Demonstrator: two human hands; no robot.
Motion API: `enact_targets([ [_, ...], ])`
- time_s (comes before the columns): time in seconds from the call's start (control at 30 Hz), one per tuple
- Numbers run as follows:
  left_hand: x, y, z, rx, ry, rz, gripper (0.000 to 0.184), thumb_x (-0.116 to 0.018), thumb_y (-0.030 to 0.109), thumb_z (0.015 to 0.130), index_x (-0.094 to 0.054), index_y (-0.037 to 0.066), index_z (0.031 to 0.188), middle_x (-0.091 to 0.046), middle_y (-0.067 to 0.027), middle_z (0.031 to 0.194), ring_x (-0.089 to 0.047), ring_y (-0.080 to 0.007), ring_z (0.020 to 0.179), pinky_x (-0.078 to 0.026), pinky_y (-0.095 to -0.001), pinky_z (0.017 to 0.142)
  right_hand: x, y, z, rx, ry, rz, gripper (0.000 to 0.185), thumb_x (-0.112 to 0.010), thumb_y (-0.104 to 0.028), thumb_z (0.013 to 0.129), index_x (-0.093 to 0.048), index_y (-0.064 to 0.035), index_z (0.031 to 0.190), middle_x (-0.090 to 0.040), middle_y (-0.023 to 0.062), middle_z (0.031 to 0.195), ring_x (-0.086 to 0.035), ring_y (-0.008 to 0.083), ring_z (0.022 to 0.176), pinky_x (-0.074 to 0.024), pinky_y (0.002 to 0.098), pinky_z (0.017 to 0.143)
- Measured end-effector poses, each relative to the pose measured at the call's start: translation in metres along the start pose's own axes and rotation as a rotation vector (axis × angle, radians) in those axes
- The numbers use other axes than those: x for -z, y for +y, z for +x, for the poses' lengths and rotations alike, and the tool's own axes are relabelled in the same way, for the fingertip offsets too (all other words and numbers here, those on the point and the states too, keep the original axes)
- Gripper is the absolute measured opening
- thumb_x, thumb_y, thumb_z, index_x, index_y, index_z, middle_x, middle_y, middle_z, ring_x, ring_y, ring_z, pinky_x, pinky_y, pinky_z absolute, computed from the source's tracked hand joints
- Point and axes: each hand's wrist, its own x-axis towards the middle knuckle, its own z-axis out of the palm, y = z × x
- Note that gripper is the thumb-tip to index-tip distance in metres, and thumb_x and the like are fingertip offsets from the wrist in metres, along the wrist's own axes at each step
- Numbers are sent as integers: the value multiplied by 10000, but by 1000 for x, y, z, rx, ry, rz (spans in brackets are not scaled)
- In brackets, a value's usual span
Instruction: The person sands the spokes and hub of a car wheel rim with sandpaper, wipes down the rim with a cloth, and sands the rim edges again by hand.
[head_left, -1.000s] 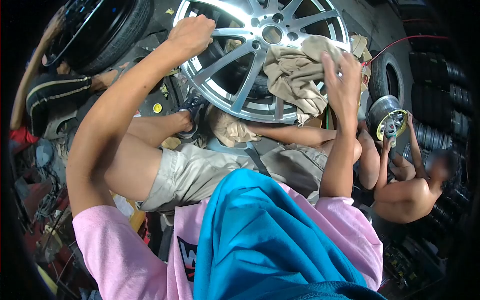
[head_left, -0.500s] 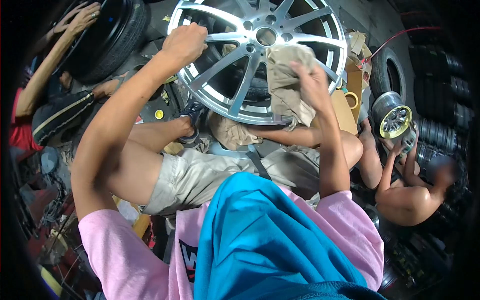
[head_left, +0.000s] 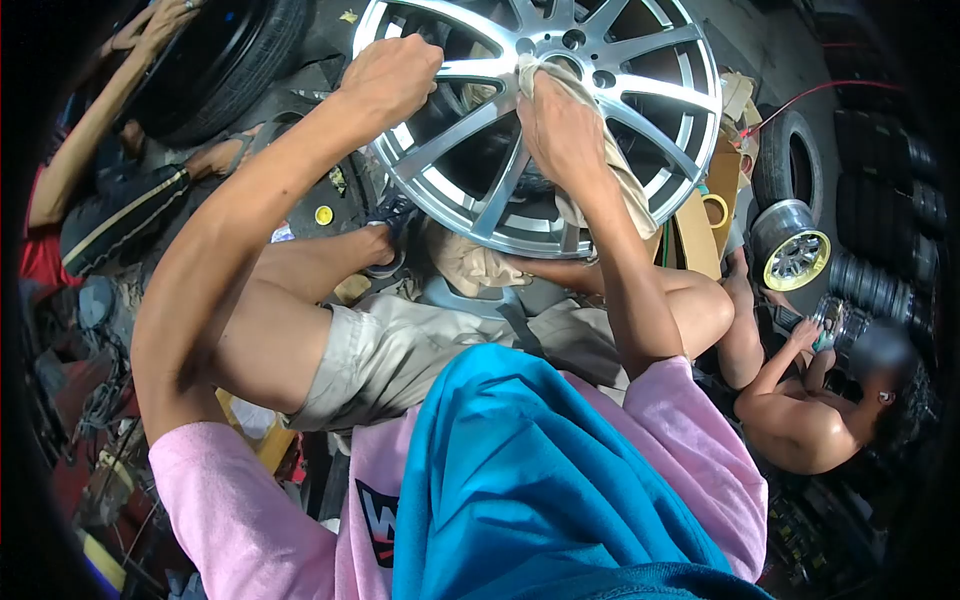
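Right hand (head_left: 563, 128), gripping the cloth (head_left: 629, 186), has moved inward, bringing it to the wheel hub (head_left: 589, 61); left hand (head_left: 394, 75) curled, hold unclear

Both arms (head_left: 215, 235) outstretched — left hand (head_left: 395, 76) curled, right hand (head_left: 563, 132) back uppermost.

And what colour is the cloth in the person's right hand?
The cloth is beige, a plain khaki tone; the head view shows it best.

Blue cloth (head_left: 520, 470) over a pink shirt (head_left: 235, 510)
Beside the cloth is a white-lettered black patch (head_left: 378, 522); beyond the cloth, beige shorts (head_left: 385, 345) and a dark shoe (head_left: 396, 214).
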Motion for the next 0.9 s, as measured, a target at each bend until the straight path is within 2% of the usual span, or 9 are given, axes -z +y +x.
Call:
enact_targets([
  [0.17,3,-1,2,25,5,-24,228,-802,196,900,-779,-8,1000,-749,-264,916,-747,-453,898,-594,-531,813,-5,4,-7,138,116,43,262,-627,-185,996,-560,-8,1177,-734,272,1097,-719,491,877,-557,586,745],
  [0.3,-6,2,-1,22,-18,-58,245,-789,220,913,-788,4,1028,-758,-244,899,-749,-448,900,-599,-526,827,-10,1,-3,21,42,7,255,-605,-201,1005,-550,0,1152,-732,275,1020,-717,496,845,-551,600,732],
  [0.43,2,-1,-1,34,-18,-30,266,-793,245,907,-787,12,1036,-758,-240,904,-750,-441,886,-596,-526,815,-12,-3,1,82,121,-25,216,-606,-173,992,-556,-7,1123,-726,261,996,-710,483,786,-555,571,684],
  [0.53,-2,1,-2,18,-66,-29,254,-797,234,903,-785,13,1028,-757,-238,906,-746,-449,880,-594,-529,814,0,-13,-17,53,32,-10,201,-624,-140,968,-552,-6,1099,-731,248,1004,-724,462,798,-566,552,689],
  [0.6,-11,1,-5,13,99,-49,164,-800,162,853,-798,14,923,-763,-216,865,-766,-418,870,-612,-511,793,-3,-7,-8,68,53,-22,205,-626,-145,967,-551,-6,1098,-731,243,1001,-725,457,799,-567,552,692],
  [0.63,-13,3,-7,-1,94,-52,164,-800,162,853,-798,14,923,-763,-216,865,-766,-418,870,-612,-511,793,-5,-2,-5,84,76,-37,209,-628,-149,966,-549,-7,1097,-731,237,998,-726,453,799,-568,551,695],
  [0.7,-4,0,-4,18,-4,-14,240,-811,215,892,-781,5,1003,-753,-254,915,-744,-454,887,-591,-530,808,-4,2,6,88,62,-79,215,-633,-163,971,-545,-7,1089,-732,226,994,-722,452,792,-570,555,718],
  [0.9,-3,-1,-4,20,-3,-1,268,-822,231,885,-778,9,1028,-750,-253,914,-746,-446,901,-593,-527,816,0,4,-8,147,109,64,220,-611,-187,1008,-544,2,1098,-708,276,936,-692,507,835,-530,597,757],
])
